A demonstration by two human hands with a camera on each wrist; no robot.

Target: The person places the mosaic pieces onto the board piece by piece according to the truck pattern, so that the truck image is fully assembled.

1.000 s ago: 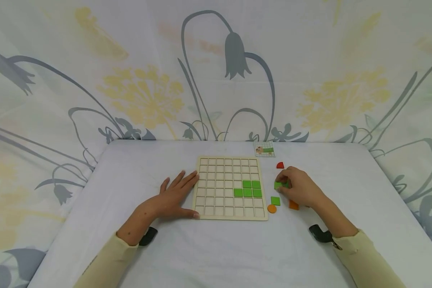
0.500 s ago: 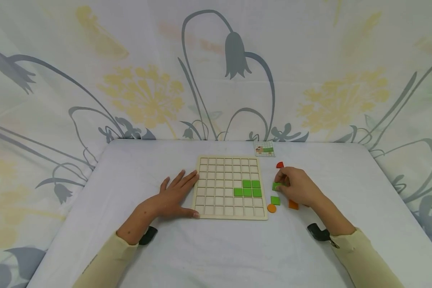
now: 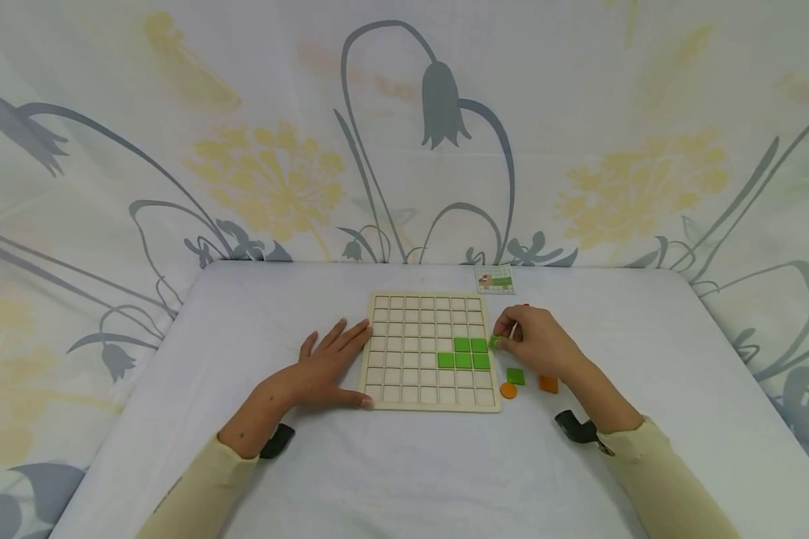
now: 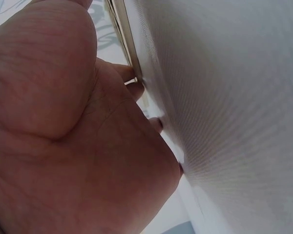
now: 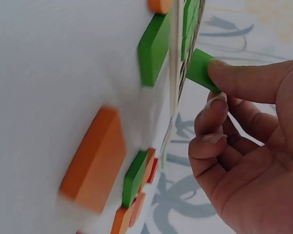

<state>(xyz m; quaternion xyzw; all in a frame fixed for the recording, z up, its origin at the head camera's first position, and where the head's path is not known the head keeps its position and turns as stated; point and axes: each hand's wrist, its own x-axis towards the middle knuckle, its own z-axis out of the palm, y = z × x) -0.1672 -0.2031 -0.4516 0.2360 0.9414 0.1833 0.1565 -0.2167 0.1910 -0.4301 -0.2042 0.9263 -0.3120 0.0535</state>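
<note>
The right hand (image 3: 539,340) pinches a smooth green tile (image 5: 198,70) beside a wood-like gridded board (image 3: 411,329); left of its fingers, five green squares (image 3: 463,360) fill cells, the rest bare, seemingly early work; on those fingers' near side lie a loose green square (image 3: 515,376) and orange disc (image 3: 508,390); the left hand (image 3: 320,378), spread, touches the board.

From well back on the grid board's (image 3: 404,329) near side, the head camera looks forward and down. Left of the board, the left wrist view crowds the left hand (image 3: 323,378), probably facing the board's edge; at right, the right wrist view looks low boardward, sharing a green tile (image 5: 199,69) with the head view.
</note>
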